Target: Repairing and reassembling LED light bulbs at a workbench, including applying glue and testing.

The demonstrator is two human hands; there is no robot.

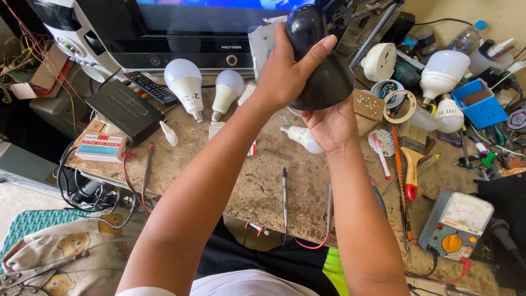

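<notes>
Both of my hands hold a black, glossy lamp housing (320, 77) up above the stone worktop (257, 181). My left hand (285, 68) wraps its rounded narrow end from the left, thumb stretched across the top. My right hand (329, 123) supports the wide flared end from below, palm up. A white bulb (300, 137) lies on the worktop just under my hands.
Two white bulbs (186, 87) lie near a television (208, 33) at the back, beside a remote (152, 86) and a black box (125, 109). Right side: more bulbs (444, 74), tape roll (399, 106), paintbrush (412, 159), blue box (479, 104), analogue multimeter (457, 225). Probes (285, 192) lie near the front edge.
</notes>
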